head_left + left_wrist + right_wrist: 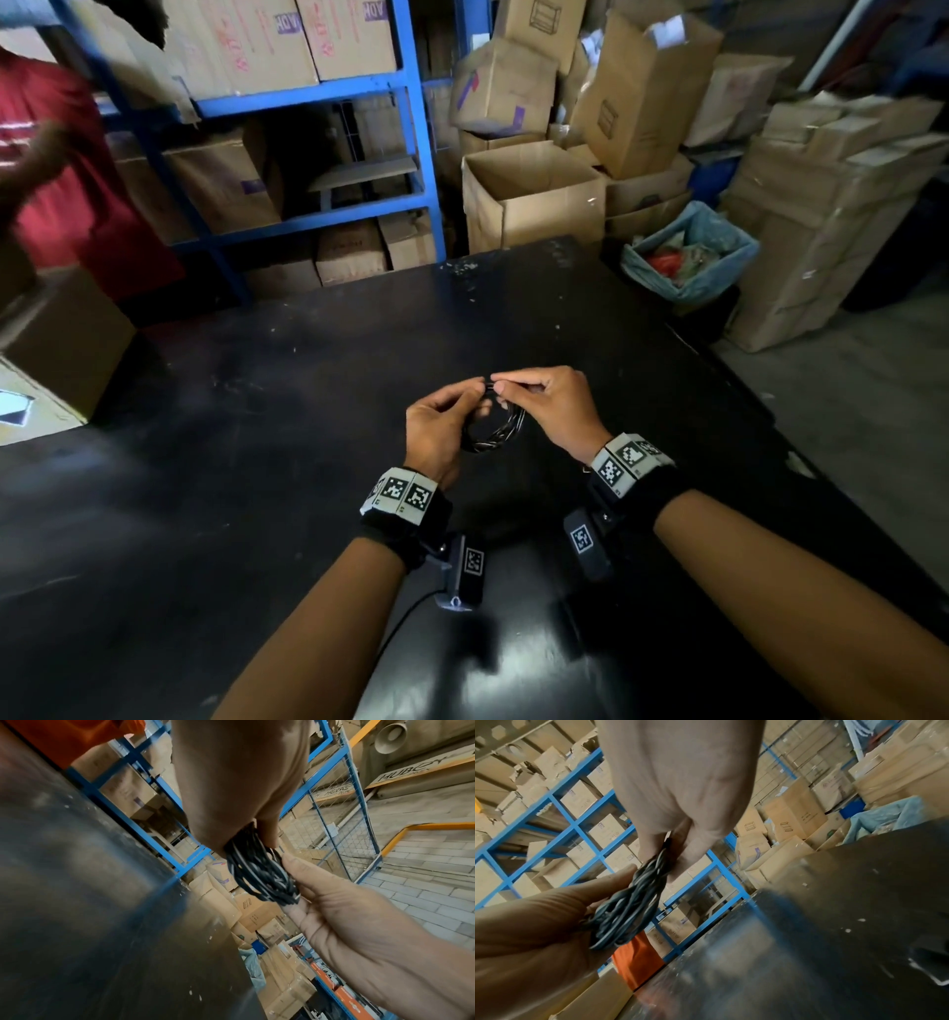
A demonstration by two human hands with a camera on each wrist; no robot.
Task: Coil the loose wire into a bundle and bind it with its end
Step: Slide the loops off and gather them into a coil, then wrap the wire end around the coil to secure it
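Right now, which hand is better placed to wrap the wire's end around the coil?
Probably the right hand: it pinches the wire bundle at its top with fingertips, free to work there. The left hand grips the coil's side, steadying it. The loose end itself can't be made out.

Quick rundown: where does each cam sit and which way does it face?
Head: on the head, looking forward and down at the black table; both forearms, left hand, right hand.
Left wrist: along the left palm toward the blue shelving.
Right wrist: along the right palm toward shelved boxes.
All views share the wire coil, gripped by both hands.
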